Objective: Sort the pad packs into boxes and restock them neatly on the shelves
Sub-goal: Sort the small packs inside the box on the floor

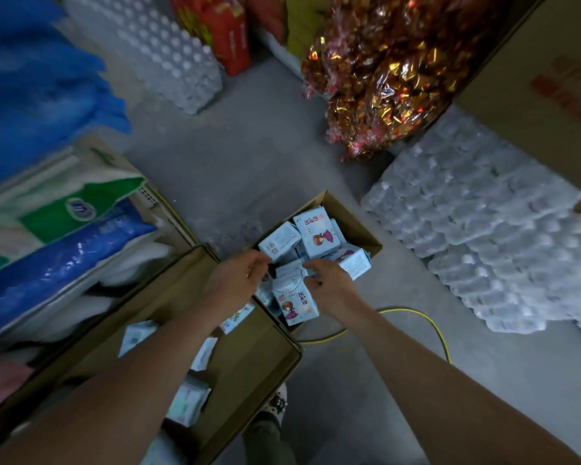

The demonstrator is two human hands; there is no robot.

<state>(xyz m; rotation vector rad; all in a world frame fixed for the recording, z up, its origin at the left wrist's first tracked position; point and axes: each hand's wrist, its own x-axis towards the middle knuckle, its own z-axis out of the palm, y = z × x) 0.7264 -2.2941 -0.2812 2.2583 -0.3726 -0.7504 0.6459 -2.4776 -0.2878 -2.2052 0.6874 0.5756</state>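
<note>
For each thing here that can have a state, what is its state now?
small box: open, packs piled inside
large box: open, few packs inside
left hand: reaching into small box, grip unclear
right hand: fingers curled on pad pack

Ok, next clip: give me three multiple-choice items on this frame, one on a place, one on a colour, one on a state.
1. Where is the small box of pad packs?
A. on the concrete floor
B. on a shelf
C. on a chair

2. What colour is the cable on the floor?
A. red
B. yellow
C. black

3. What is the right hand doing?
A. hanging idle
B. holding the cable
C. gripping a pack

Answers: 1 A, grey floor surrounds the box; 2 B, it shows bright yellow; 3 C, its fingers curl round the pack's top edge.
</note>
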